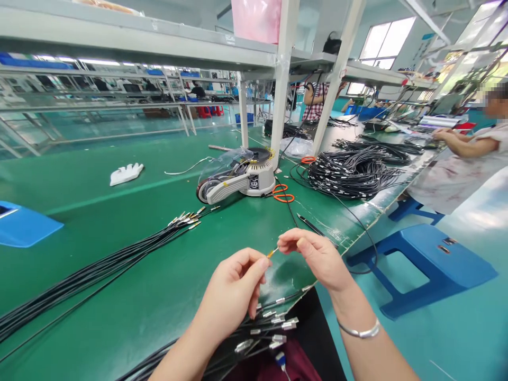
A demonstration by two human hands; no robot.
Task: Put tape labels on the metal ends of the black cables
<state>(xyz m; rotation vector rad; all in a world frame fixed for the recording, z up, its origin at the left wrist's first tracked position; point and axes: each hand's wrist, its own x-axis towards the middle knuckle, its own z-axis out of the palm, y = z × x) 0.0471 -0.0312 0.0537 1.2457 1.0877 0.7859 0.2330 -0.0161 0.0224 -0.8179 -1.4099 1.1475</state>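
My left hand and my right hand meet above the near edge of the green table. Both pinch a small yellow-tipped cable end between their fingertips. Under my left hand lies a bundle of black cables with metal end sleeves, spilling over the table edge onto my lap. A second bundle of black cables with metal tips stretches across the table to the left. A silver bracelet circles my right wrist.
A tape dispenser machine stands mid-table, orange scissors beside it. A large coil of black cables lies further right, a white glove and a blue tray to the left. A co-worker sits at the right; blue stools stand on the floor.
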